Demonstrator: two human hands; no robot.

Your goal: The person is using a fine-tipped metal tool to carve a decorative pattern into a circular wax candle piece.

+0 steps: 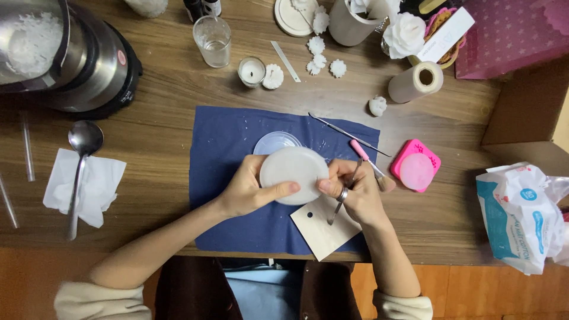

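Over the blue cloth (228, 139), left hand (246, 191) gripping a white disc (293, 173), right hand (355, 192) clasping a metal tool (339, 204).

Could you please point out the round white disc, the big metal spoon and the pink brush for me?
Round white disc (293, 172), head view: middle of its flat face.
Big metal spoon (85, 137), head view: its bowl, above the napkin.
Pink brush (360, 150), head view: its pink handle.

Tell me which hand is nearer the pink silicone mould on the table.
Right. The right hand sits just left of the pink mould, holding a metal tool; the left hand is farther away, across the round white disc that both hands grip.
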